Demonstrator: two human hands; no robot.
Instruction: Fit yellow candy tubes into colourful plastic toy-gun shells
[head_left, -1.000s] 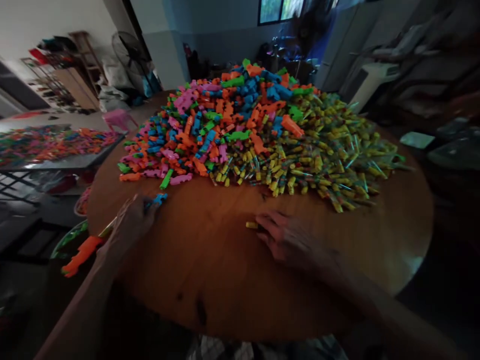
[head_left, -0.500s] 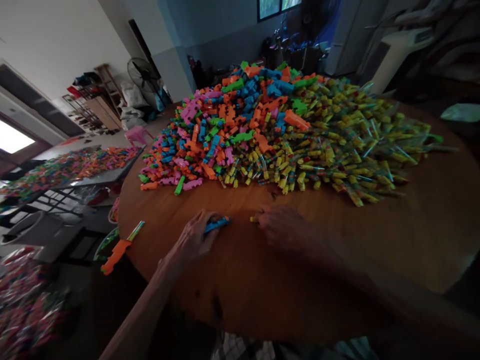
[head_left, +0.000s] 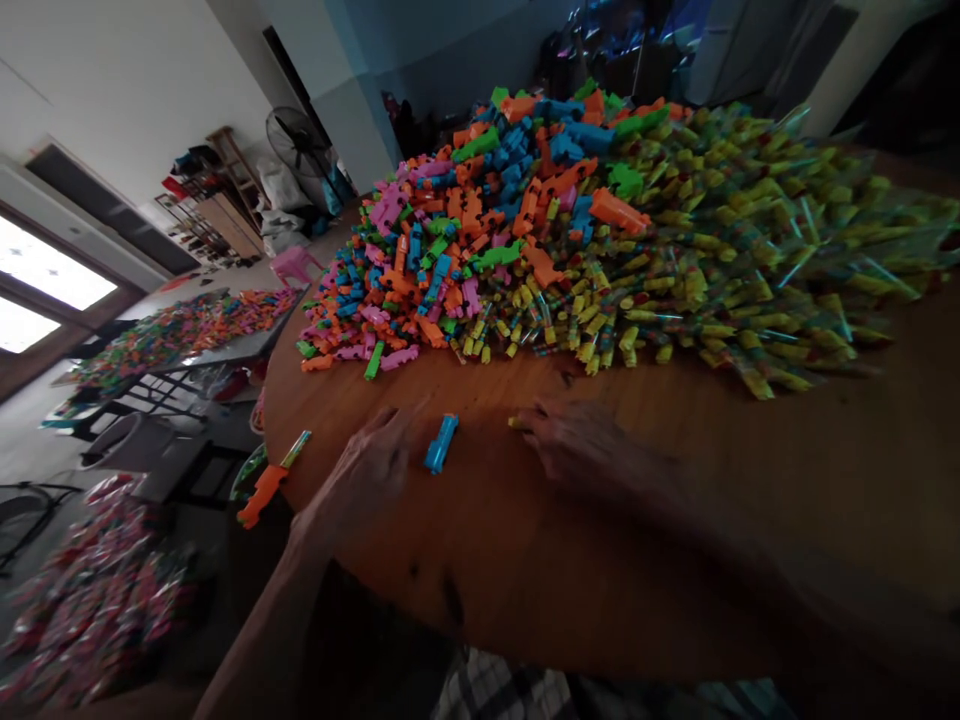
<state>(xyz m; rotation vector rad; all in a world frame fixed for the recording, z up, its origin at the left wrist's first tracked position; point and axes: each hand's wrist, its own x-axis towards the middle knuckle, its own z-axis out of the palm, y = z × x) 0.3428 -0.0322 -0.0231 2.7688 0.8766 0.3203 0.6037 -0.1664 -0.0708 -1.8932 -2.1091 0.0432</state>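
A blue plastic toy shaped like a small vehicle [head_left: 441,444] lies on the round wooden table [head_left: 480,560]. Just left of it, apart from it, is my left hand [head_left: 371,460], holding nothing, its fingers stretched forward and slightly blurred. My right hand [head_left: 574,440] is closed round a small yellow-ended tube [head_left: 517,423]; the fingers hide most of the tube. At the table's left edge rests an orange toy [head_left: 264,494] with a clear, yellowish tube [head_left: 297,448] sticking out of it.
Beyond my hands, a heap of orange, blue, pink and green toys [head_left: 450,230] runs into a heap of yellow-ended tubes in clear wrap [head_left: 720,250]. A second table at left carries more toys [head_left: 187,335]. Wrapped items [head_left: 105,600] lie on the floor at lower left.
My left hand has let go of the blue toy and drawn left; the toy now lies on the table. My right hand still grips the tube. The view has shifted slightly.
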